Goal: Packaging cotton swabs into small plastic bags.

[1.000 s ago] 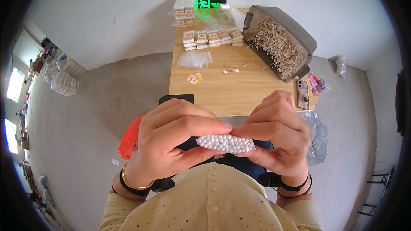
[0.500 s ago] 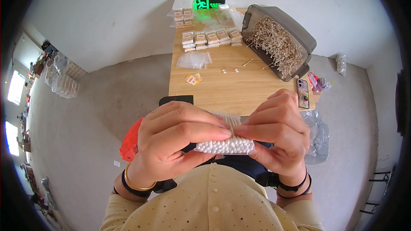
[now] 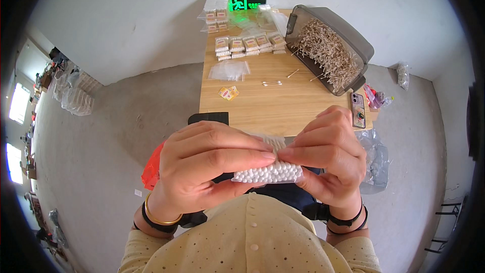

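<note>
A clear bag of cotton swabs (image 3: 268, 173) is held up between both hands, in front of the table's near edge. Its white cotton tips face me, packed side by side. My left hand (image 3: 207, 159) grips the left end, with the thumb below and fingers on top. On the other end, my right hand (image 3: 331, 154) pinches the bag the same way. The fingertips of both hands nearly meet over the swab sticks. Most of the bag's far part is hidden behind the fingers.
On the wooden table (image 3: 242, 106) a grey bin (image 3: 364, 45) lies tilted, full of loose swabs. Filled swab packs (image 3: 251, 44), empty clear bags (image 3: 230, 71), yellow cards (image 3: 229, 93), a few loose swabs (image 3: 272, 83) and a phone (image 3: 357, 110) lie about. A red bag (image 3: 152, 168) hangs left.
The bag of swabs has shifted very slightly to the right and tilted a little in my fingers. Both hands keep their hold; the things on the table stay put.
</note>
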`<control>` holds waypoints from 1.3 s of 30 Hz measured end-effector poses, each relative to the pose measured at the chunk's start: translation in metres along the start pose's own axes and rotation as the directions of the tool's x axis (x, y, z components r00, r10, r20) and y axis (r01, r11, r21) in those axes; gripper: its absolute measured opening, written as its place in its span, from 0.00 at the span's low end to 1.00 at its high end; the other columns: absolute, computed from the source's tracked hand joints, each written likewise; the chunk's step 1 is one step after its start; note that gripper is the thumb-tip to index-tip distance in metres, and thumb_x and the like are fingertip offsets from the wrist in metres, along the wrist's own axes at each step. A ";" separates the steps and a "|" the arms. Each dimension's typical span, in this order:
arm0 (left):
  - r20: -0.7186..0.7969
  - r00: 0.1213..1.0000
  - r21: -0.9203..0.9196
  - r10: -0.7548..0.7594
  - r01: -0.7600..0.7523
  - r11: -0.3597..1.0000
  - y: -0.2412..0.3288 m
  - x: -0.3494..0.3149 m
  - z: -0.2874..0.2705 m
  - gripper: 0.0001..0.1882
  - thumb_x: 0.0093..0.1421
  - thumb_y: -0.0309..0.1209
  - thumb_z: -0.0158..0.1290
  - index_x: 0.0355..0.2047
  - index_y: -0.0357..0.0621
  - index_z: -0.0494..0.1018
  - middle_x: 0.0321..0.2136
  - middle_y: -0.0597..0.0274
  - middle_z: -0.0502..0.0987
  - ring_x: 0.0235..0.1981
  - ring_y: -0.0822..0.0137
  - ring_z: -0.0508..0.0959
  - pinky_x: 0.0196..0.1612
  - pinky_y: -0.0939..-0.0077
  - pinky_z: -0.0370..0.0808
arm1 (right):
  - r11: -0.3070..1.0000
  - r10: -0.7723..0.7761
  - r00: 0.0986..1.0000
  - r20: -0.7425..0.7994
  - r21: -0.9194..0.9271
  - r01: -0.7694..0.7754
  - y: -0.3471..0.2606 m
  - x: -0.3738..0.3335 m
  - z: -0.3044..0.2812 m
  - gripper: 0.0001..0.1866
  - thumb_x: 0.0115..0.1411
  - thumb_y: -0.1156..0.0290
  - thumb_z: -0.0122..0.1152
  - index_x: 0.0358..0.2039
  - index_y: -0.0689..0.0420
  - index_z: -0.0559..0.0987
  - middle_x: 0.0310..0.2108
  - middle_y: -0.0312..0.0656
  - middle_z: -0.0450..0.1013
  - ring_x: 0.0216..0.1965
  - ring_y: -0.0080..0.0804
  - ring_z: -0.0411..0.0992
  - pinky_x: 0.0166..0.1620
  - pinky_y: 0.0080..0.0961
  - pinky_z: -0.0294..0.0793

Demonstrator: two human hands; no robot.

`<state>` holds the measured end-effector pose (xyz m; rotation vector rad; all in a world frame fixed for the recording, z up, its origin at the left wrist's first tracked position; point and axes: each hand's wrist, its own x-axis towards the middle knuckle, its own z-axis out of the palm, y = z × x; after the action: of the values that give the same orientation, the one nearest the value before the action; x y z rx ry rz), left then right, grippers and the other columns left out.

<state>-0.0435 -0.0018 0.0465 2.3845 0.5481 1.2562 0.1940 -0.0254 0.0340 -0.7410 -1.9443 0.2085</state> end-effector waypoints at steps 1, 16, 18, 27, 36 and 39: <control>-0.003 1.000 -0.008 -0.002 0.002 1.000 0.000 0.000 0.001 0.14 0.51 0.30 0.71 0.37 0.39 0.83 0.35 0.56 0.85 0.36 0.59 0.86 0.38 0.70 0.80 | 1.000 0.003 1.000 0.000 0.001 -0.003 0.000 0.000 0.000 0.13 0.48 0.68 0.73 0.37 0.51 0.87 0.33 0.30 0.78 0.35 0.31 0.74 0.44 0.30 0.65; -0.057 0.998 -0.023 -0.003 0.002 1.000 -0.003 -0.005 0.002 0.15 0.54 0.33 0.70 0.38 0.38 0.82 0.35 0.54 0.84 0.37 0.59 0.85 0.42 0.66 0.80 | 0.995 0.098 0.995 0.025 0.033 -0.099 -0.001 0.000 0.006 0.19 0.47 0.61 0.78 0.40 0.52 0.86 0.35 0.33 0.76 0.36 0.33 0.72 0.44 0.30 0.64; -0.062 0.998 -0.031 -0.014 0.012 0.999 -0.003 -0.005 0.001 0.15 0.55 0.33 0.70 0.39 0.38 0.82 0.35 0.54 0.84 0.37 0.59 0.85 0.41 0.66 0.80 | 0.995 0.092 0.996 0.017 0.043 -0.093 0.000 0.000 0.007 0.19 0.47 0.63 0.78 0.40 0.52 0.86 0.35 0.33 0.76 0.36 0.33 0.72 0.43 0.30 0.64; -0.073 0.996 -0.052 -0.041 0.038 0.998 -0.002 -0.004 0.004 0.15 0.54 0.28 0.70 0.40 0.37 0.82 0.37 0.53 0.84 0.35 0.61 0.85 0.35 0.73 0.81 | 0.997 0.057 0.998 -0.031 0.056 -0.055 0.003 -0.003 0.014 0.17 0.44 0.68 0.77 0.38 0.52 0.85 0.33 0.33 0.75 0.35 0.33 0.71 0.42 0.31 0.63; -0.079 0.996 -0.055 -0.042 0.038 0.998 0.000 0.000 0.006 0.17 0.50 0.21 0.70 0.42 0.41 0.83 0.38 0.59 0.85 0.33 0.66 0.86 0.31 0.77 0.81 | 0.994 0.075 0.997 -0.036 0.079 -0.072 0.004 -0.005 0.016 0.16 0.45 0.67 0.77 0.36 0.52 0.85 0.32 0.33 0.74 0.34 0.33 0.70 0.41 0.31 0.63; -0.070 0.997 -0.055 -0.041 0.037 0.998 -0.001 0.000 0.004 0.15 0.52 0.24 0.69 0.40 0.39 0.82 0.37 0.56 0.85 0.34 0.63 0.86 0.33 0.75 0.82 | 0.988 0.111 0.994 0.011 0.104 -0.112 0.000 0.001 0.008 0.17 0.46 0.66 0.78 0.38 0.52 0.85 0.33 0.33 0.74 0.34 0.33 0.70 0.41 0.30 0.64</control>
<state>-0.0402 -0.0013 0.0435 2.2813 0.5722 1.3260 0.1867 -0.0234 0.0306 -0.7814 -1.8829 0.3776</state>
